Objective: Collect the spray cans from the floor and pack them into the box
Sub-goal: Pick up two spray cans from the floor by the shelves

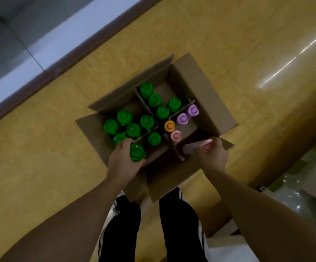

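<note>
Closest to my feed are two bare forearms and a pair of black trousers (178, 224) with white stripes, both cut off by the bottom edge. Further out on the head view, the left hand (124, 157) is curled round a green-capped can (136, 153), holding it upright over the near-left corner of the box (206, 91). The right hand (213, 156) grips a pale can (191, 147) over the near-right compartment; motion blur smears it, so I can't say whether it is tilted or already touching the cardboard. The box sits open on the yellow floor (248, 53), split by cardboard dividers (142, 99). I count ten green cans (132, 129) standing in the left and middle cells, with two purple cans (182, 118), an orange can (169, 126) and a pink can (176, 135) in the right-hand cell. By my judgement the packing is well along: these two cans are not yet seated, and the far cells and the near-right one show bare cardboard. No loose cans show on the floor, but whatever lies behind the person is out of frame. Only the caps are visible, so the labels are hidden. Some crumpled plastic wrap (289, 190) at the right edge is too dim to identify.
</note>
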Demonstrator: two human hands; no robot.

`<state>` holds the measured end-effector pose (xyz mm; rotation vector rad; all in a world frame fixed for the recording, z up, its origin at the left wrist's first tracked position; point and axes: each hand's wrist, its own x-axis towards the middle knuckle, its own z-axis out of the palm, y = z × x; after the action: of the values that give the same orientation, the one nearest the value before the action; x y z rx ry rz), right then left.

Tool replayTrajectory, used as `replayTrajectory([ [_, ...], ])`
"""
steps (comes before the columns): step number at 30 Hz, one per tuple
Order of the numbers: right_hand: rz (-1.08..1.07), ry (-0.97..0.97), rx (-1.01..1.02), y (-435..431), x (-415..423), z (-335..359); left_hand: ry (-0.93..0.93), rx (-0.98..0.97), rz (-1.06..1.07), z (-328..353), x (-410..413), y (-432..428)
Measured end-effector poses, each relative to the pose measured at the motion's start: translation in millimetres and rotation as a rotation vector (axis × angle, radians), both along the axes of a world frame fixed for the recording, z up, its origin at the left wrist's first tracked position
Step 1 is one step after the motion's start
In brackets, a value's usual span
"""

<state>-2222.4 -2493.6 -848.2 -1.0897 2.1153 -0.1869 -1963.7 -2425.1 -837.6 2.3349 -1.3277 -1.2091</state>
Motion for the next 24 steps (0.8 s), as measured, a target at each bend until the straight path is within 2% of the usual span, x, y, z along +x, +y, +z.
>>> replayTrajectory([
  [5, 0.056, -0.02, 0.029, -1, -6, -60, -0.049, 0.034, 0.057, -53, -14, 12],
  [12, 0.156, -0.034, 0.099, -6, -3, -127, -0.103, 0.007, 0.025, -108, -31, 5],
  [18, 0.175, -0.049, 0.15, -2, 7, -150, -0.207, 0.023, -0.009, -131, -37, -3],
  [24, 0.19, -0.037, 0.158, -4, 9, -161, -0.23, 0.029, -0.01, -147, -41, -8],
])
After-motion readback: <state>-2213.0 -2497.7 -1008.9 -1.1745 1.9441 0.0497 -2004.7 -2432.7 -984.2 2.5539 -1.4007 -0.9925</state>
